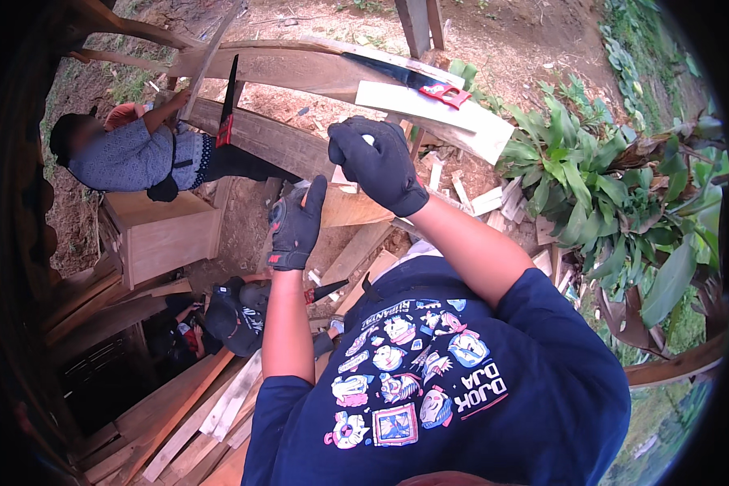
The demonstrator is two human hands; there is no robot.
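Nearest us is our navy T-shirt (535,356), printed with cartoon faces. Going from the left, a person in a patterned blue shirt (134,160) leans at the plank bench (263,139), near a wooden box (174,247). One red-handled saw (228,99) is at that bench, its blade pointing away from us. Our gloved left hand (294,223) has its thumb raised apart from the fingers; we cannot tell whether it grips anything. Just beside it, up and to the right, our gloved right hand (374,164) is curled into a fist around a small pale piece (368,140), which peeks out at the top. Beyond, another red-handled saw (409,77) rests by pale boards (490,136), with leafy plants (599,154) at far right.
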